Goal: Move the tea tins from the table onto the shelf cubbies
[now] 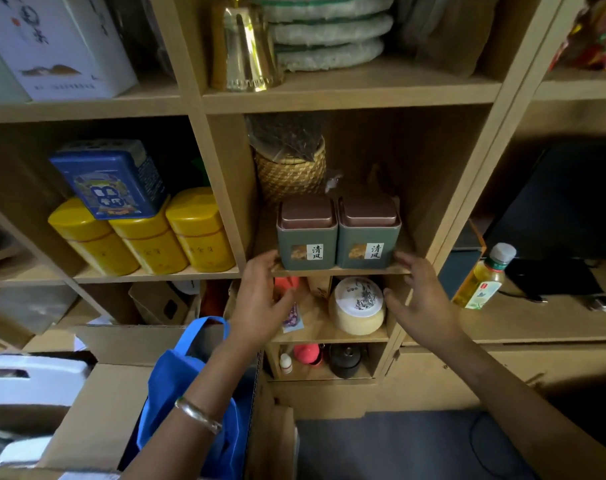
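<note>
We see two green tins (338, 233) upright, side by side in the middle cubby (429, 161), labels facing us. Our left hand (261, 299) and right hand (421, 299) hover just below, fingers relaxed, holding nothing.

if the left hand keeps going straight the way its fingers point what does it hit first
Most likely the left green tea tin: the left hand points up toward its lower left corner, just past the shelf edge. Depth is unclear.

The green tins (337, 233) hide most of the woven basket (291, 171).
</note>
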Motion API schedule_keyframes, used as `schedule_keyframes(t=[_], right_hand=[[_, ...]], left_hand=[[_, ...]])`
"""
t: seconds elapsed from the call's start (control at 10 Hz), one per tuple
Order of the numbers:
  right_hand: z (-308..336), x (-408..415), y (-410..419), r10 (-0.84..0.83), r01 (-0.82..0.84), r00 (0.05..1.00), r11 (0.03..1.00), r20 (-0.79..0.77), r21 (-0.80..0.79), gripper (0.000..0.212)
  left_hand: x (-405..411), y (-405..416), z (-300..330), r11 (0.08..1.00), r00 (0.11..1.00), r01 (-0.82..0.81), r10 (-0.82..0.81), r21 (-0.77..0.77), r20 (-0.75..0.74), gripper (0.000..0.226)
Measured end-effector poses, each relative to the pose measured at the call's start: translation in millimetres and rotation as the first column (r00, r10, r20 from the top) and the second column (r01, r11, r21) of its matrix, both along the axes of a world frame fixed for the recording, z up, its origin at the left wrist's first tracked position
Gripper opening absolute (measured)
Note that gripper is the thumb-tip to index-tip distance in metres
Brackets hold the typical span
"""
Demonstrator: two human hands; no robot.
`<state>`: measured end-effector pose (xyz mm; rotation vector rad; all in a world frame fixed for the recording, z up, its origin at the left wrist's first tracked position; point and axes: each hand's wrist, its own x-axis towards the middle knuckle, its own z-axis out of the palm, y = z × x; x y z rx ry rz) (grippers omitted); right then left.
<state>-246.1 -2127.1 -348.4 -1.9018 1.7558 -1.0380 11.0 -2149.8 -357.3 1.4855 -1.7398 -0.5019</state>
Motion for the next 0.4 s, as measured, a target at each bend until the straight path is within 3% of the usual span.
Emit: schedule_keyframes(t=[0.2, 0.4], right_hand=[[12, 2, -4, 0.017, 0.008, 0.977, 0.993, -0.210, 0.119, 0.065], [25, -4, 11, 0.115, -0.067, 0.966, 0.975, -0.230, 0.210, 0.063]], left_hand=[[-11, 1, 6, 0.998, 0.980, -0.056, 0.049, 0.028, 0.195, 0.060], [-14, 26, 18, 0.993, 0.940, -0.089, 0.060, 0.074, 0.335, 0.064]])
